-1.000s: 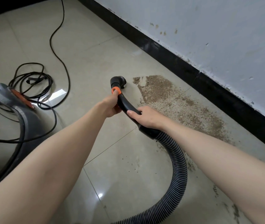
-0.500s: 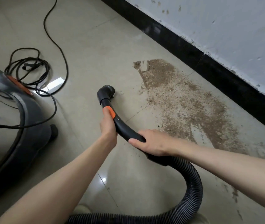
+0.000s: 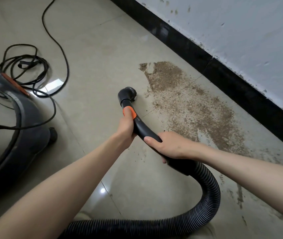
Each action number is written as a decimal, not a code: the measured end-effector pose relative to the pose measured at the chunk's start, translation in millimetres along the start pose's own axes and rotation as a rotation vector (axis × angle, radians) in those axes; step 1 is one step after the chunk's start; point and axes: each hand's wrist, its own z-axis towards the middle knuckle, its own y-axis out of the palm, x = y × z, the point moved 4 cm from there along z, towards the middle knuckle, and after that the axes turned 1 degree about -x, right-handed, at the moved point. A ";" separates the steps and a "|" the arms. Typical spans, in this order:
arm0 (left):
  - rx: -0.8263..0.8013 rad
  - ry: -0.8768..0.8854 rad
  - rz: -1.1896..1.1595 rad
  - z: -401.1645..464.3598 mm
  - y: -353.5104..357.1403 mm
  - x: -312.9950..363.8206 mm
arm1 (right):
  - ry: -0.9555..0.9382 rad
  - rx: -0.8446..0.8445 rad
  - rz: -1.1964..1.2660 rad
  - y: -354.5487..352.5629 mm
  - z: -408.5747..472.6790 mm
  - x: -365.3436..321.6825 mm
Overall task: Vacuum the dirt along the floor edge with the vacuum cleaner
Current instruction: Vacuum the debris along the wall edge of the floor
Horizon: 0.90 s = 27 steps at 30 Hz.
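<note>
My left hand [image 3: 126, 127] is wrapped round the curved black handle [image 3: 141, 129] just below its orange slider [image 3: 130, 113], and my right hand [image 3: 168, 146] grips the same handle lower down, where it meets the ribbed hose [image 3: 209, 192]. Both are closed firmly on it. Beyond my left hand the round brush nozzle [image 3: 127, 94] sits low over the tile, just beside the near edge of the dirt [image 3: 194, 107]; I cannot tell whether it touches the floor.

The dirt lies as a broad brown band running along the black skirting board [image 3: 223, 73], with thinner smears trailing towards me on the right. Most of it is not yet picked up.

The hose loops behind my arms back to the vacuum cleaner body [image 3: 16, 131] on my left, whose power cord [image 3: 58, 47] lies in loose coils on the floor. I judge the risks so: if I sweep the nozzle too fast, its bristles may scatter grit instead of lifting it, and if I reach far along the wall, the hose may drag the body over that cord.
</note>
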 end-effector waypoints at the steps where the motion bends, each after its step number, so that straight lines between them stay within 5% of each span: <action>1: -0.004 -0.004 0.017 0.1 4.8 -0.6 | 0.011 0.000 0.021 -2.2 -2.2 2.8; 27: -0.072 0.036 0.194 55.4 55.3 39.8 | 0.040 0.148 0.113 -44.3 42.2 27.6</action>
